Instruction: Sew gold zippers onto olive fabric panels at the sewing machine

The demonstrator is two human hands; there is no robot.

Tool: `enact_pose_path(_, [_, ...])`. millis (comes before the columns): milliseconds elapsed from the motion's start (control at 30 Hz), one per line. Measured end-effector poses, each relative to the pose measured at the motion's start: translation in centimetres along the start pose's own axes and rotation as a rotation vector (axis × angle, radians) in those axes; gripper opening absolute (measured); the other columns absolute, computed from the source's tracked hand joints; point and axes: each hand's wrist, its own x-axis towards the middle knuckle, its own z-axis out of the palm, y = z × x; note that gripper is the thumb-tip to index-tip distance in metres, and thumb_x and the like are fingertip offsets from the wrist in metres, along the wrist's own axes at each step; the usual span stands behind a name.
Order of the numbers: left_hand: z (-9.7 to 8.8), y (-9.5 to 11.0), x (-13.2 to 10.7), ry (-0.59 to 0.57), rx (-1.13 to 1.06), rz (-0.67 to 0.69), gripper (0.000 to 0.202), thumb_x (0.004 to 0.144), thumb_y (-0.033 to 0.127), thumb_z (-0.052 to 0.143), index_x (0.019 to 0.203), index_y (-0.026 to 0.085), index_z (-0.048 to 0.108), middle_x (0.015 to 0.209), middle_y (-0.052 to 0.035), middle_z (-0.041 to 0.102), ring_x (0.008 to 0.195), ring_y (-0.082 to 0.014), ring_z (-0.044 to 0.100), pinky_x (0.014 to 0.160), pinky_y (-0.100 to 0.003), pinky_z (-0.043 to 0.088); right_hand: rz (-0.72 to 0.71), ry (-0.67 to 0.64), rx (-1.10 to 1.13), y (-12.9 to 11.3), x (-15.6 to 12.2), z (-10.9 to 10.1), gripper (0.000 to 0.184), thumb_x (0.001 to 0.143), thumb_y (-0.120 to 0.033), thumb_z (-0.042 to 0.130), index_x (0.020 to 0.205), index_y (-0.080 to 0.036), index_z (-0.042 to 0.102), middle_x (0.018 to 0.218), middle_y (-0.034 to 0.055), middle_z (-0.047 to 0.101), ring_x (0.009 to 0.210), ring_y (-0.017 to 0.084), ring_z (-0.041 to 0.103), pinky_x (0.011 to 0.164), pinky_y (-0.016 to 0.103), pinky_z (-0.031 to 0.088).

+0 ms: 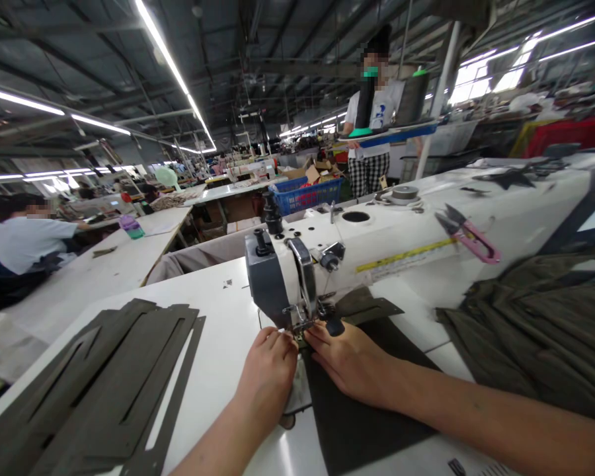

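Note:
A white industrial sewing machine (406,244) lies across the table, its needle and presser foot (302,322) at the centre. My left hand (268,371) rests just left of the foot, fingers curled down at the edge of a dark olive fabric piece (357,416); whether it grips the piece is hidden. My right hand (350,360) lies flat on that fabric right of the needle, fingers stretched toward the foot.
A stack of dark cut panels with slots (99,390) lies at the left of the table. A heap of olive fabric (540,330) sits at the right. Pink thread snips (469,235) rest on the machine arm. A seated person (22,241) works at left; another person (374,112) stands behind.

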Motion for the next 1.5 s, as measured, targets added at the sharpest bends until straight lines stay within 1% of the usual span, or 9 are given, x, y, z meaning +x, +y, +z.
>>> enact_pose_path(233, [0.2, -0.3, -0.2, 0.020, -0.025, -0.045, 0.011, 0.077, 0.002, 0.058, 0.077, 0.012, 0.058, 0.080, -0.0061, 0.061, 0.075, -0.0196, 0.058, 0.076, -0.035, 0.047, 0.024, -0.013, -0.012, 1.1, 0.1, -0.9, 0.025, 0.082, -0.011, 0.048, 0.106, -0.011, 0.056, 0.105, 0.0108, 0.060, 0.104, 0.023, 0.052, 0.098, 0.044, 0.036])
enact_pose_path(333, [-0.7, -0.5, -0.3, 0.033, -0.050, -0.064, 0.014, 0.076, 0.001, 0.057, 0.077, 0.015, 0.059, 0.083, -0.0041, 0.063, 0.075, -0.0176, 0.060, 0.077, -0.034, 0.047, 0.124, 0.011, -0.183, 2.6, -1.9, -2.1, 0.030, 0.081, -0.012, 0.048, 0.111, -0.009, 0.055, 0.110, 0.0158, 0.058, 0.106, 0.029, 0.051, 0.093, 0.050, 0.039])
enact_pose_path(433, [-2.2, 0.1, -1.1, 0.042, -0.162, -0.094, 0.017, 0.080, 0.004, 0.053, 0.086, 0.018, 0.060, 0.091, -0.0023, 0.065, 0.083, -0.0169, 0.061, 0.086, -0.037, 0.043, 0.208, -0.027, -0.275, 2.1, -5.2, -3.5, 0.038, 0.073, -0.002, 0.044, 0.109, -0.005, 0.057, 0.104, 0.0185, 0.059, 0.095, 0.029, 0.056, 0.084, 0.045, 0.045])
enact_pose_path(500, [-3.2, 1.2, -2.1, 0.017, -0.263, -0.112, 0.018, 0.082, 0.006, 0.051, 0.088, 0.020, 0.061, 0.091, -0.0012, 0.065, 0.083, -0.0166, 0.061, 0.087, -0.038, 0.042, 0.223, -0.070, -0.171, 0.2, -7.0, -4.4, 0.035, 0.071, -0.003, 0.043, 0.101, -0.009, 0.060, 0.098, 0.0151, 0.060, 0.090, 0.026, 0.056, 0.081, 0.039, 0.045])
enact_pose_path(600, [-4.3, 3.4, -3.5, -0.030, -0.330, -0.146, 0.016, 0.083, 0.009, 0.049, 0.080, 0.020, 0.061, 0.085, -0.0010, 0.065, 0.076, -0.0175, 0.059, 0.079, -0.035, 0.045, 0.339, -0.203, 0.201, -3.1, -7.7, -5.6, 0.020, 0.083, -0.016, 0.039, 0.074, -0.016, 0.057, 0.076, 0.0050, 0.059, 0.072, 0.018, 0.056, 0.064, 0.026, 0.042])
enact_pose_path(767, [-5.0, 5.2, -3.7, 0.036, -0.381, -0.243, 0.022, 0.086, 0.012, 0.044, 0.097, 0.020, 0.060, 0.093, -0.0052, 0.063, 0.082, -0.0210, 0.057, 0.073, -0.035, 0.046, 0.584, -0.197, 0.585, -5.2, -5.8, -6.5, 0.034, 0.084, -0.041, 0.038, 0.061, -0.017, 0.044, 0.061, 0.0007, 0.051, 0.062, 0.016, 0.049, 0.054, 0.024, 0.032])
enact_pose_path(900, [-4.5, 4.9, -2.7, 0.144, -0.414, -0.184, 0.027, 0.088, 0.012, 0.038, 0.105, 0.019, 0.057, 0.098, -0.0074, 0.060, 0.088, -0.0209, 0.056, 0.076, -0.035, 0.046, 0.562, -0.144, 0.580, -5.5, -5.4, -6.6, 0.031, 0.082, -0.039, 0.040, 0.062, -0.017, 0.047, 0.062, 0.0008, 0.053, 0.062, 0.015, 0.048, 0.055, 0.024, 0.031])
enact_pose_path(1133, [-4.1, 2.9, -1.2, 0.003, -0.445, -0.109, 0.026, 0.075, 0.006, 0.053, 0.094, 0.022, 0.059, 0.095, -0.0020, 0.062, 0.090, -0.0212, 0.054, 0.080, -0.036, 0.041, 0.561, -0.052, 0.540, -5.9, -4.4, -7.9, 0.028, 0.083, -0.030, 0.041, 0.066, -0.015, 0.057, 0.063, 0.0014, 0.056, 0.062, 0.015, 0.051, 0.056, 0.023, 0.030])
enact_pose_path(1500, [-3.6, 2.9, -0.9, 0.257, -0.430, -0.007, 0.007, 0.086, 0.018, 0.050, 0.087, 0.018, 0.058, 0.086, -0.0039, 0.065, 0.081, -0.0182, 0.057, 0.074, -0.032, 0.043, 0.486, -0.021, 0.491, -5.3, -3.4, -8.0, 0.034, 0.087, -0.035, 0.037, 0.065, -0.017, 0.054, 0.061, 0.0007, 0.056, 0.060, 0.015, 0.053, 0.055, 0.024, 0.033])
